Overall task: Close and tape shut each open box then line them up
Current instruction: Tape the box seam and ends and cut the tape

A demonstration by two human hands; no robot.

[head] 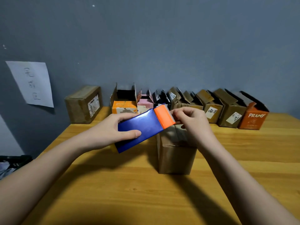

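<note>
head view: our left hand (113, 127) grips the blue tape dispenser (141, 127) by its body, while our right hand (190, 122) pinches the tape end at the orange toothed cutter (164, 116). both hover just above the brown box (176, 153), which stands upright at mid-table (129, 192), flaps apparently folded shut. to tape well, we should draw the strip taut along the top seam and press it flat before cutting. the open boxes (186, 101) wait in a row along the wall.

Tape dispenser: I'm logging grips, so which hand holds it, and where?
The left hand grips the tape dispenser round its blue body; the right hand pinches at its orange toothed end.
</note>
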